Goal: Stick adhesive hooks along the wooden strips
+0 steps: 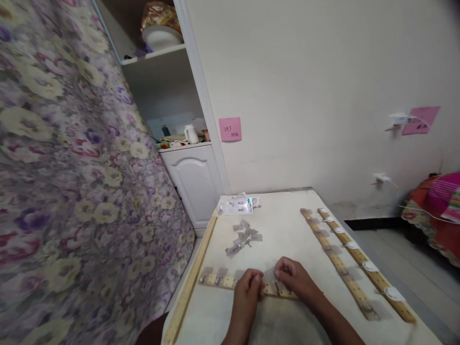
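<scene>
Head view: wooden strip partly covered by curled left hand and bent-fingered right hand, both grips unclear.

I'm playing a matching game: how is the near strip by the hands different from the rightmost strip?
The near strip has clear pieces on it; the rightmost strip has white round pieces. The near strip lies side to side; the rightmost strip runs front to back. Both look wooden and lie on the table.
</scene>
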Demonstrator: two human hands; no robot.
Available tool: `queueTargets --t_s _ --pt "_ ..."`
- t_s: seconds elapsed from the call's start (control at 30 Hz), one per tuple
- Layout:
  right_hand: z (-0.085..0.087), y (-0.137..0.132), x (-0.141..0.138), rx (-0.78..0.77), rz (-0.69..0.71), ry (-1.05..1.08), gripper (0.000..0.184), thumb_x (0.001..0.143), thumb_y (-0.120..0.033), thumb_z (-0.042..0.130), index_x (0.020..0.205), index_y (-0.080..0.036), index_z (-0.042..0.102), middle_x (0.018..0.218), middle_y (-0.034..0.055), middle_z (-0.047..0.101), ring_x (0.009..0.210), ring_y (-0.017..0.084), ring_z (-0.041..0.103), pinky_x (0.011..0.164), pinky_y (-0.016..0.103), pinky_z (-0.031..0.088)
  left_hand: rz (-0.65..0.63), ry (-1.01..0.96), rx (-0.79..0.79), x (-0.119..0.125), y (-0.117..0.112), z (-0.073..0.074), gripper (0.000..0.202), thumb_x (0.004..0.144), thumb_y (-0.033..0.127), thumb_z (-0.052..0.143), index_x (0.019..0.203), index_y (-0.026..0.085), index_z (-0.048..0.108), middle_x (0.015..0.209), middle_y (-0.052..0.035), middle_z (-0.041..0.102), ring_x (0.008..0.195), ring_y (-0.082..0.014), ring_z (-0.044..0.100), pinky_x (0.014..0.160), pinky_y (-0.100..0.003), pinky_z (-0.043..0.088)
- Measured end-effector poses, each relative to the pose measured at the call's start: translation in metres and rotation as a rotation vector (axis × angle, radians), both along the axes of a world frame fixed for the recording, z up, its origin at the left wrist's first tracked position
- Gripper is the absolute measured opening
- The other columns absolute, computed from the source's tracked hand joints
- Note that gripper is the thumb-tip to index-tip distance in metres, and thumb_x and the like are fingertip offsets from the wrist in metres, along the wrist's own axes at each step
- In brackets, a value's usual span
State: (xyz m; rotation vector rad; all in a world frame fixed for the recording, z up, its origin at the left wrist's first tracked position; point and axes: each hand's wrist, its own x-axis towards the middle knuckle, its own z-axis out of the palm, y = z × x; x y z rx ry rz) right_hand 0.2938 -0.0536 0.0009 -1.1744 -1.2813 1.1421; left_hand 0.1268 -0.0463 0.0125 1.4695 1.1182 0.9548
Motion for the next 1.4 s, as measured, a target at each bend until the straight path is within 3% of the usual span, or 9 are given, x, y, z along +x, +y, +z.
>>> queueTargets --t_s 0.17,0.3,0.5,0.77,1.0,1.17,1.4 --pt "-0.011 0.004 0.000 -0.083 0.021 0.128 0.024 0.070 -0.041 0.056 0.067 -0.020 0.046 0.042 -0.0100 0.043 0.034 0.005 0.034 0.038 0.019 0.025 -0.018 -0.255 -0.374 0.011 -0.023 -0.036 0.038 0.063 0.052 0.062 0.069 0.016 0.053 0.053 0.0036 0.055 0.038 -0.0076 0.044 0.039 -0.021 0.027" --pt "-0.018 0.003 -0.001 -0.110 0.007 0.119 0.023 0.068 -0.041 0.056 0.070 -0.020 0.046 0.042 -0.0104 0.045 0.034 0.006 0.037 0.037 0.019 0.028 0.066 -0.454 -0.519 0.024 -0.035 -0.047 0.042 0.053 0.051 0.072 0.067 0.017 0.050 0.050 0.0048 0.055 0.035 -0.0055 0.042 0.037 -0.019 0.024" --pt "-0.031 0.003 -0.003 -0.114 0.027 0.071 0.025 0.068 -0.036 0.052 0.086 -0.020 0.049 0.043 -0.0123 0.044 0.032 0.006 0.039 0.037 0.019 0.029 0.170 -0.610 -0.620 0.029 -0.035 -0.045 0.039 0.051 0.038 0.077 0.065 0.018 0.046 0.049 0.0053 0.055 0.037 -0.0045 0.044 0.039 -0.016 0.024" --pt "-0.036 0.002 -0.003 -0.120 -0.036 -0.132 0.013 0.069 -0.028 0.044 0.079 -0.021 0.048 0.043 -0.0095 0.049 0.035 0.009 0.044 0.041 0.021 0.034 0.171 -0.675 -0.724 0.033 -0.037 -0.049 0.030 0.053 0.028 0.073 0.068 0.017 0.050 0.050 0.0039 0.056 0.038 -0.0049 0.045 0.041 -0.016 0.027" --pt "-0.045 0.005 0.004 0.032 -0.177 -0.534 0.011 0.070 -0.021 0.043 0.072 -0.020 0.054 0.062 -0.0021 0.058 0.062 0.014 0.055 0.058 0.024 0.039 0.197 -0.550 -0.741 0.038 -0.035 -0.047 0.024 0.064 0.028 0.067 0.064 0.017 0.046 0.052 0.0004 0.058 0.039 -0.0058 0.047 0.040 -0.016 0.028" --pt "-0.043 0.005 0.004 -0.015 -0.185 -0.631 0.012 0.074 -0.022 0.043 0.076 -0.022 0.055 0.067 -0.0014 0.061 0.064 0.015 0.056 0.061 0.024 0.038 0.274 -0.518 -0.764 0.042 -0.034 -0.041 0.013 0.067 0.023 0.059 0.066 0.017 0.047 0.051 -0.0009 0.060 0.038 -0.0073 0.049 0.040 -0.017 0.029" --pt "-0.044 0.004 0.001 -0.023 -0.224 -0.786 0.012 0.076 -0.021 0.044 0.077 -0.022 0.055 0.074 0.0011 0.062 0.069 0.016 0.056 0.062 0.024 0.035 0.276 -0.504 -0.759 0.044 -0.031 -0.039 0.007 0.067 0.019 0.053 0.062 0.015 0.049 0.050 -0.0015 0.058 0.037 -0.0066 0.048 0.039 -0.016 0.026"
